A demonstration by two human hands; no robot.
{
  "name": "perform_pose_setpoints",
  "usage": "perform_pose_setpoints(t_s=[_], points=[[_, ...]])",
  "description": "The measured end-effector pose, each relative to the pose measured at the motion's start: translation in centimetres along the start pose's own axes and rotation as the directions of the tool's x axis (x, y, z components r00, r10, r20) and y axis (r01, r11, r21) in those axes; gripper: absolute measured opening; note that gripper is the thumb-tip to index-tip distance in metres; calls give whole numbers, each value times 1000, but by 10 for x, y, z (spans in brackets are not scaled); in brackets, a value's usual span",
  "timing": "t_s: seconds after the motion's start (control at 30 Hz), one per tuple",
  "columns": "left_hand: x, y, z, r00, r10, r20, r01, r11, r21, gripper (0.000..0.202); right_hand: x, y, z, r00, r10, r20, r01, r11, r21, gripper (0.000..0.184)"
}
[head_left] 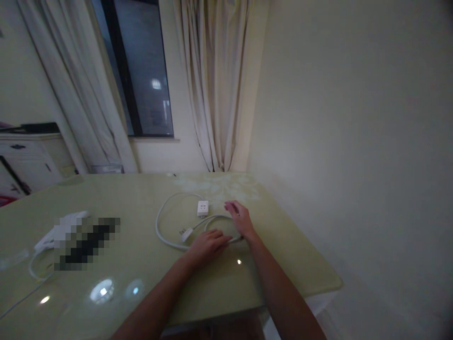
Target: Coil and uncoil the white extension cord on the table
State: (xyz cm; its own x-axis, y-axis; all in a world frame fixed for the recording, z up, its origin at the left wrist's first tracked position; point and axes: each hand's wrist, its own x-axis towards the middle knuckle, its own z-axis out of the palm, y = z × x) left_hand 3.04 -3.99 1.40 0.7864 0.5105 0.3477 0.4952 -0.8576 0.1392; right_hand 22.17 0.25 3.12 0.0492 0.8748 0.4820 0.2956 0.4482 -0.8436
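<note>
A white extension cord (163, 236) lies in loose loops on the pale green tabletop. Its small square socket box (203, 208) sits behind the loops, and its pronged plug (186, 234) points left in front of the box. My left hand (209, 243) rests low over the near side of the coil, fingers bent and pressed down at the cord, their undersides hidden. At the right end of the loop is my right hand (241, 220), its fingers and thumb apart, with the cord passing beneath it at the palm side.
The glossy table (141, 203) meets a bare wall (347, 141) on the right. To the left lie a white object (67, 231) with a thin cable and a dark long object (88, 243), both blurred by pixels. Curtains (215, 85) and a window stand behind.
</note>
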Motion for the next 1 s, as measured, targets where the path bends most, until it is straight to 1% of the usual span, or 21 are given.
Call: perform_pose_setpoints(t_s=[0.07, 0.13, 0.2, 0.23, 0.3, 0.37, 0.47, 0.57, 0.63, 0.77, 0.87, 0.93, 0.97, 1.0], points=[[-1, -3, -4, 991, -78, -108, 77, 997, -15, 34, -2, -10, -2, 997, -32, 71, 27, 997, 70, 49], [-3, -8, -8, 964, -150, -220, 143, 989, -48, 34, -8, -19, 0, 978, -95, 185, 86, 995, 59, 57], [-6, -13, -10, 916, -232, -326, 213, 972, -95, 33, -14, -25, 5, 952, -144, 271, 155, 988, -19, 57], [-7, -16, -11, 887, -275, -370, 249, 961, -118, 33, -16, -27, 7, 948, -154, 280, 179, 982, -66, 55], [-11, -23, -11, 837, -348, -423, 309, 937, -160, 31, -18, -29, 12, 960, -149, 236, 182, 975, -125, 51], [-14, -30, -11, 812, -398, -426, 349, 917, -192, 27, -16, -27, 13, 984, -114, 138, 128, 987, -97, 52], [-17, -38, -13, 820, -436, -372, 405, 900, -163, 20, -9, -23, 9, 1000, -9, -9, 10, 998, 67, 61], [-17, -40, -18, 830, -428, -357, 430, 900, -78, 22, -4, -19, 1, 990, 85, -113, -60, 976, 211, 66], [-16, -38, -20, 828, -423, -368, 434, 899, -56, 24, -2, -18, -1, 983, 119, -136, -80, 961, 263, 66], [-17, -37, -23, 836, -416, -358, 431, 901, -40, 21, -2, -17, 0, 974, 158, -165, -104, 950, 295, 64], [-23, -43, -27, 844, -404, -354, 420, 907, -33, 32, -1, -16, 2, 955, 201, -218, -129, 944, 303, 63], [-28, -51, -32, 826, -432, -362, 446, 894, -49, 42, 1, -15, 2, 940, 224, -258, -139, 940, 312, 63], [-31, -56, -34, 804, -465, -369, 478, 876, -63, 46, 1, -15, 2, 932, 233, -277, -139, 938, 319, 62], [-33, -61, -36, 768, -516, -380, 527, 846, -82, 51, 2, -14, 2, 925, 241, -293, -139, 934, 328, 62]])
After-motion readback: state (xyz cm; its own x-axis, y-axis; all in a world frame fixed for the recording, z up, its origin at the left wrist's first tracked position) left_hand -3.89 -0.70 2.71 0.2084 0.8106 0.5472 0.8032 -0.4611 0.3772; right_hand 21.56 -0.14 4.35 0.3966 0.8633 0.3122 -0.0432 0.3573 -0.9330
